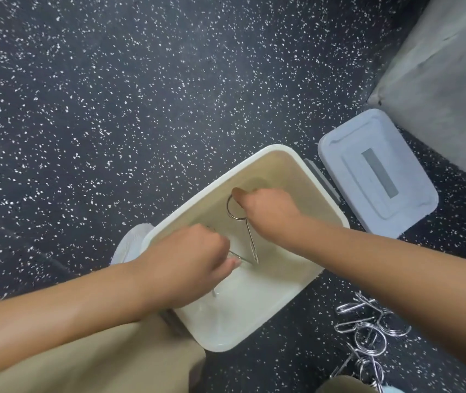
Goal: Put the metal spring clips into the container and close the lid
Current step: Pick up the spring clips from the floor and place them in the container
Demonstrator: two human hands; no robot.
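A white rectangular container (280,156) stands open on the dark speckled floor. Both my hands are inside it. My right hand (266,212) grips a metal spring clip (250,239) by its ring, the clip's legs pointing down toward the bottom of the tub. My left hand (195,259) is closed around another spring clip (240,258), of which only thin wire ends show. The pale blue-grey lid (376,174) lies flat on the floor to the right of the container. A heap of several more spring clips (368,336) rests on the floor at the lower right.
A grey cushion or padded block (447,80) fills the upper right corner beside the lid. My tan trouser legs (98,361) are at the bottom, and a white shoe tip (129,245) pokes out left of the container. The dark speckled floor (112,109) spreads up and left.
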